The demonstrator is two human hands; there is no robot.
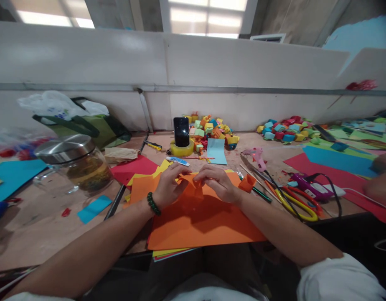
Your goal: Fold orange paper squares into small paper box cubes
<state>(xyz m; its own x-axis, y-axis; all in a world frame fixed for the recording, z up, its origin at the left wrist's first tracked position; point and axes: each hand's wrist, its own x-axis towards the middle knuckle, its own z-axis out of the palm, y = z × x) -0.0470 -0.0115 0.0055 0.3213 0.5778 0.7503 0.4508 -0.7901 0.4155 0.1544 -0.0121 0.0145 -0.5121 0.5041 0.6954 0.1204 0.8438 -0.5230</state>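
Orange paper sits pinched between both hands, just above a big orange sheet that lies on the desk. The left hand has its fingers pressed together on the left side of the small piece. The right hand pinches the right side. The two hands almost touch in the middle. A green bead band goes round the left wrist.

The small paper looks thin and light. It would bend and crease with hardly any push, and it could tear if pulled hard. The best place to hold it seems to be at the edges and corners, with fingertips only.

More coloured sheets peek out from under the big one. A little folded orange box stands just beside the right hand. Scissors with red and yellow handles lie to the right, near a purple glue gun. A phone stands upright in a yellow tape roll farther back. A heap of small paper boxes lies behind it. A glass jar with a metal lid stands at the left.
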